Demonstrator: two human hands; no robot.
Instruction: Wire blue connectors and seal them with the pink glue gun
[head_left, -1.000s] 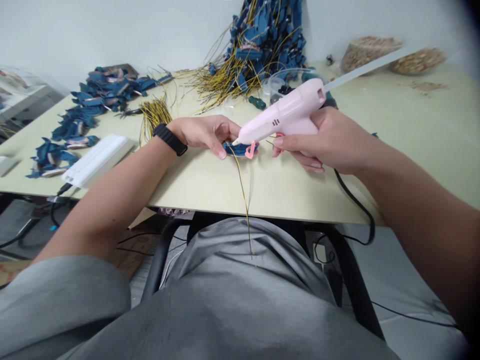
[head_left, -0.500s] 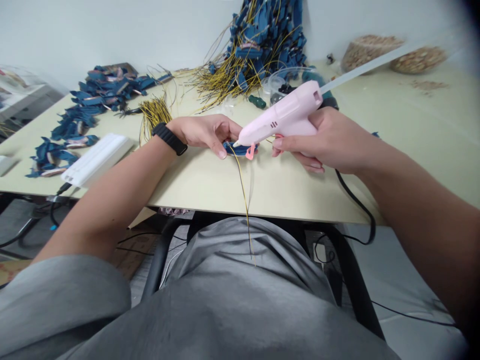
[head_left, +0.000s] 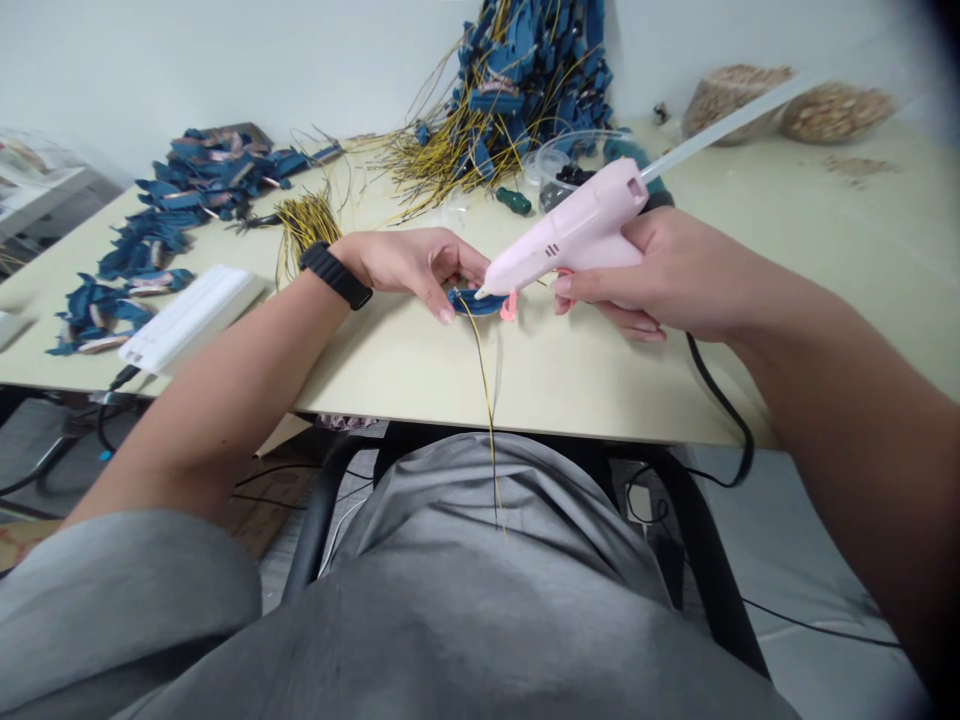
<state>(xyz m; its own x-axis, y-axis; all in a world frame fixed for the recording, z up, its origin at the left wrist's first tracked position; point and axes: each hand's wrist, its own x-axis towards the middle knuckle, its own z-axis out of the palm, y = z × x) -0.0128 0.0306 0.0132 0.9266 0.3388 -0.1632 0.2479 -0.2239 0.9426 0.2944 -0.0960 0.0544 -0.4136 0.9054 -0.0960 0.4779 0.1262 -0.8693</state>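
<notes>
My left hand (head_left: 424, 268) pinches the left end of a small blue piece (head_left: 480, 304) just above the table. A yellow-and-black wire (head_left: 486, 385) runs from that piece down over the table's front edge onto my lap. My right hand (head_left: 645, 275) is wrapped round the handle of a pink glue gun (head_left: 570, 235), with fingers at its red trigger. The gun's nozzle points left and down, close over the blue piece; whether they touch I cannot tell. A long clear glue stick (head_left: 720, 120) sticks out of the gun's back.
Blue pieces (head_left: 180, 190) lie at the left, near a wire bundle (head_left: 307, 225) and a white box (head_left: 191, 318). A large blue pile with wires (head_left: 525, 85) stands at the back. Behind the gun are a green bottle (head_left: 514, 201) and tub; bags (head_left: 836, 112) sit back right.
My right hand and the glue gun have moved slightly right, taking the nozzle a little away from the wire's end. My left hand has hardly moved.
</notes>
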